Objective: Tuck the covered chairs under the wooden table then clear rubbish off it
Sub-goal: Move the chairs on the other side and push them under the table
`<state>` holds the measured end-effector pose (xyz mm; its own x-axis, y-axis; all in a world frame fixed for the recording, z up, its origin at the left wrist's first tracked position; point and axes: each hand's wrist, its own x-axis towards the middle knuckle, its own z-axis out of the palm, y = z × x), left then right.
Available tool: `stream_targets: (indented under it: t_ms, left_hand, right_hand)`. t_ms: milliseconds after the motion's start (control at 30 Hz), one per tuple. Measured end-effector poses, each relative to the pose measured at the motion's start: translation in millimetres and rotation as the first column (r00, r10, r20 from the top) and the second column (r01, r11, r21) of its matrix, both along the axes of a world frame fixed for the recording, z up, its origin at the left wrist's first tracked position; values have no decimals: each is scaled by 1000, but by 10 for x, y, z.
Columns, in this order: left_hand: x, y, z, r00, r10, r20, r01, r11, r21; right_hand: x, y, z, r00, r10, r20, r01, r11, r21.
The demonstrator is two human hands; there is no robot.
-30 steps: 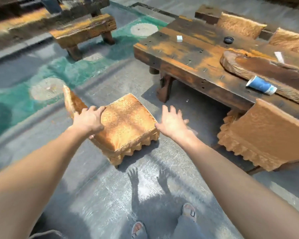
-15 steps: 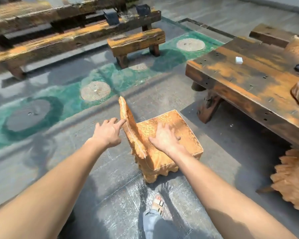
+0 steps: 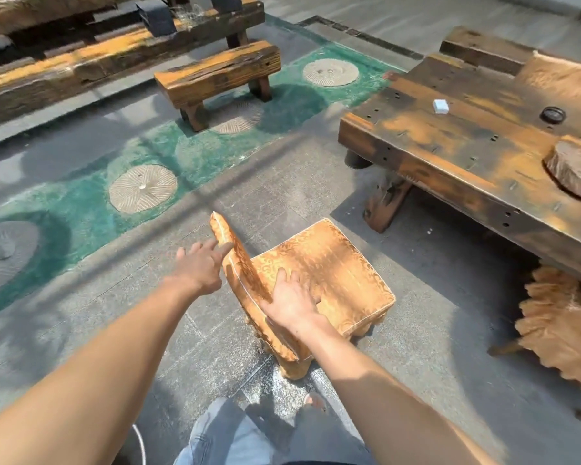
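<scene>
At centre frame the covered chair [image 3: 319, 280] stands clear of the wooden table [image 3: 467, 152] at right, not yet tucked, the left hand [image 3: 200, 268] open against its backrest, the right hand [image 3: 291, 302] flat on the seat, neither gripping, while a small white scrap [image 3: 440, 106] awaits clearing.

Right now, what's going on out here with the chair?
A person has both hands at a low covered chair on the paving. The left hand touches the top of its backrest with the fingers spread; the right hand lies flat on the seat by the backrest. The chair stands clear of the wooden table, not tucked under. A small white piece and a dark round lid lie on the tabletop.
</scene>
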<state>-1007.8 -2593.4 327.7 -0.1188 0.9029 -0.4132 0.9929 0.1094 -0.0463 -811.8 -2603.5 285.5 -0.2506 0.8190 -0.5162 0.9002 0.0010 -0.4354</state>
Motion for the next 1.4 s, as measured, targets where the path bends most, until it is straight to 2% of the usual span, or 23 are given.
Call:
stream_targets:
  t_ms: [133, 233, 367, 500, 633, 700, 933, 1033, 1133, 1267, 1333, 1400]
  left_hand:
    - [-189, 305, -321, 989, -150, 15, 151, 982, -114]
    - [-405, 573, -512, 946, -324, -27, 316, 936, -156]
    - [-556, 785, -641, 803, -589, -91, 563, 800, -208]
    - [-615, 905, -706, 719, -691, -82, 656, 712, -252]
    - [-654, 983, -858, 516, -848, -120, 796, 526, -298]
    - [-657, 1006, -929, 483, -869, -104, 818, 491, -300]
    - [-571, 1158, -1165, 471, -878, -83, 828, 472, -301]
    - [-465, 1208, -1274, 454, -886, -90, 830, 458, -317]
    - [-430, 1315, -1333, 379, -924, -49, 881, 376, -285]
    - [-414, 1399, -1243, 297, -955, 22, 917, 279, -286]
    - [-375, 1402, -1208, 290, -957, 16, 914, 273, -300]
    - [-338, 1366, -1225, 311, -950, 22, 907, 290, -306]
  right_hand:
    - [-248, -63, -357, 996, -91, -3, 91, 992, -83]
    - [-429, -171, -542, 990, -142, -4, 140, 980, -138]
    - [-629, -330, -626, 968, -236, 89, 249, 949, -196]
    - [-799, -408, -711, 932, -315, 182, 342, 928, -149]
    - [-899, -426, -713, 893, -387, 230, 410, 910, -59]
    - [-920, -406, -746, 878, -406, 251, 430, 902, -45]
    - [-980, -383, -900, 827, -451, 337, 471, 882, 25]
    - [-913, -394, -964, 842, -417, 342, 422, 904, 65]
    - [-818, -419, -1066, 863, -365, 348, 352, 930, 102]
    - [-685, -424, -1176, 910, -323, 261, 303, 946, 115]
    - [-629, -426, -1201, 924, -350, 153, 337, 936, 103]
    - [-506, -459, -1185, 924, -365, 116, 357, 930, 84]
